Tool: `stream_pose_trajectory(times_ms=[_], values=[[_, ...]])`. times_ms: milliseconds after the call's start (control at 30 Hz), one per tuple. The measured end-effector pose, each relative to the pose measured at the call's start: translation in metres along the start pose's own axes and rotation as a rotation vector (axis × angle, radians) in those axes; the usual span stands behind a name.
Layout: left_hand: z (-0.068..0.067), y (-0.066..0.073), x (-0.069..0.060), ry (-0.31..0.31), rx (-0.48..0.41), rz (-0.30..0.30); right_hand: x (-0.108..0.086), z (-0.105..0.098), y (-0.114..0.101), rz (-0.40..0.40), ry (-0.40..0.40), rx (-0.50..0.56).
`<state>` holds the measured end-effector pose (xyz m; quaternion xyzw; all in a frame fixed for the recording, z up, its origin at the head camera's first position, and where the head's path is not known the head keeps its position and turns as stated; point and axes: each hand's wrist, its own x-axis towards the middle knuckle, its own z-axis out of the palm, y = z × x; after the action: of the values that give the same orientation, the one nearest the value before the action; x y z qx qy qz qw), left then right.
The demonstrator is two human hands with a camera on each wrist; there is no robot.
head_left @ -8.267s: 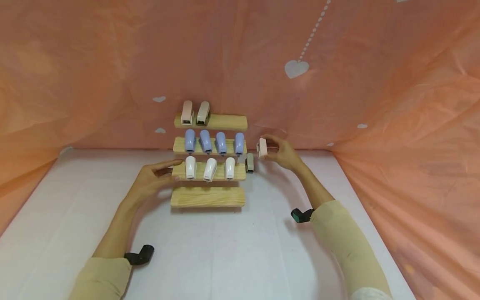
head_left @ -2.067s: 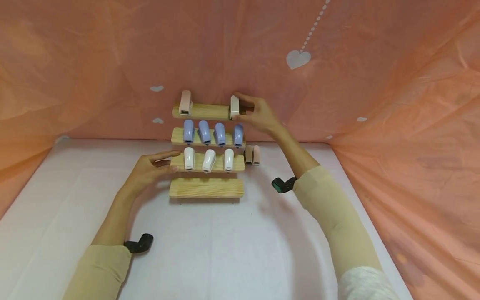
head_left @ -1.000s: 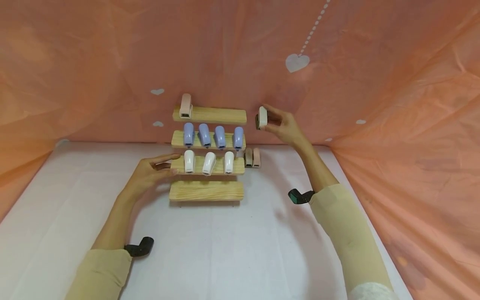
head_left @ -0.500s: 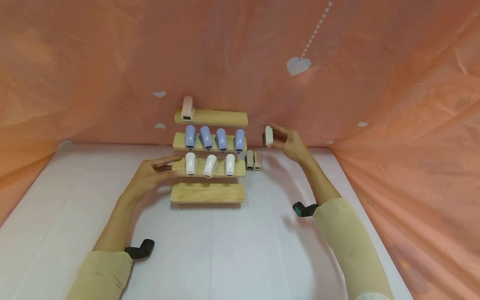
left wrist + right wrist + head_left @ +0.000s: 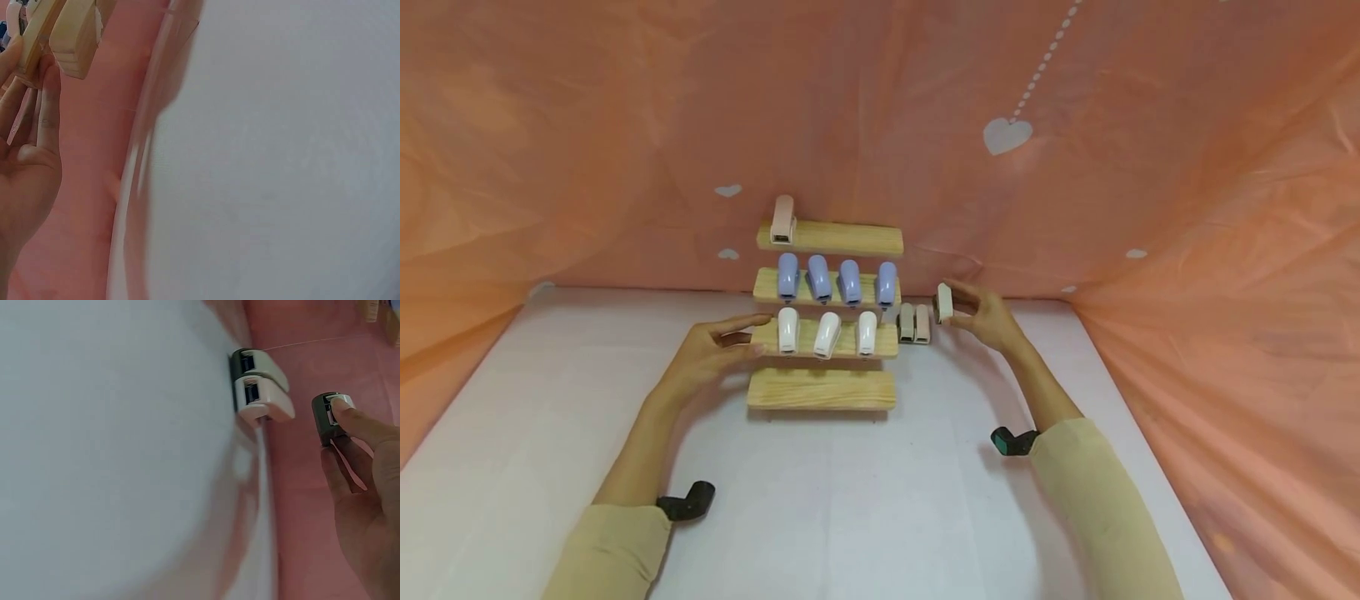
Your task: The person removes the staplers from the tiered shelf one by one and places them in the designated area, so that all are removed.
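A tiered wooden rack (image 5: pixel 822 392) stands at the back of the table. My left hand (image 5: pixel 711 358) grips the left end of its second-lowest shelf, thumb above and fingers below in the left wrist view. Between thumb and fingers, my right hand (image 5: pixel 992 323) pinches a pale grey-green mini stapler (image 5: pixel 945 303), held up right of the rack. Beside that, another grey-green stapler (image 5: pixel 907 323) and a pink stapler (image 5: pixel 922 325) stand side by side on the table, also visible in the right wrist view. One pink stapler (image 5: pixel 783 219) sits at the top shelf's left end.
Several lavender staplers (image 5: pixel 849 282) line the shelf below the top. Three white staplers (image 5: pixel 827 335) occupy the shelf under them, while the lowest shelf is bare. Behind the white table (image 5: pixel 865 508) hangs a pink-orange curtain (image 5: pixel 647 150) with heart prints.
My right hand has put a pink stapler on the table beside the grey-green one, then lifted another grey-green stapler from the top shelf and brought it right and down. My left hand keeps its grip.
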<state>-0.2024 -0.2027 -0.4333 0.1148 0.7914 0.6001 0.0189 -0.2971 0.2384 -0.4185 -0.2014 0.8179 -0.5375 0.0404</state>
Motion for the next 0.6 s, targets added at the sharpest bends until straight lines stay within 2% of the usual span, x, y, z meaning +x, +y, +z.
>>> stream_pose_trajectory(times_ms=[267, 600], values=[[-0.001, 0.001, 0.000, 0.011, 0.052, -0.015, -0.006, 0.008, 0.015, 0.034, 0.018, 0.034], [-0.001, -0.001, 0.000, 0.011, 0.046, 0.022, -0.006, 0.019, 0.027, 0.092, 0.052, -0.091]])
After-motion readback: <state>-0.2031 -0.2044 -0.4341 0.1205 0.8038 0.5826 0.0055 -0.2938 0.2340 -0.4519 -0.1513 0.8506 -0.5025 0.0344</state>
